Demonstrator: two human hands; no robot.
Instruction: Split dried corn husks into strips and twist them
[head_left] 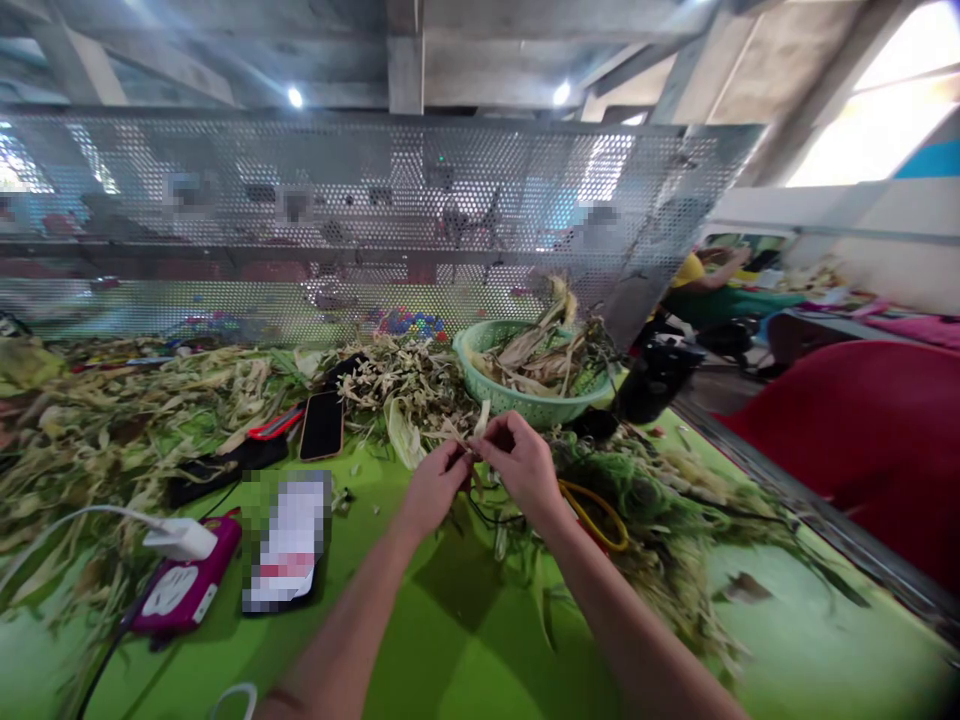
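Observation:
My left hand and my right hand meet over the middle of the green table, fingertips pinched together. Between them is a pale strip of dried corn husk, its upper end sticking up past the right fingers. Just beyond lies a heap of shredded husk pieces, with a wider pale husk leaf at its near side. A light green plastic basket behind the right hand holds dried husks. Close to the right wrist rests a yellow-orange loop, perhaps a tool handle.
On the left are a black phone, a red cutter, a blurred-screen phone and a magenta power strip with a white charger. Husk scraps spread widely. A perforated metal screen stands behind; a red chair is right.

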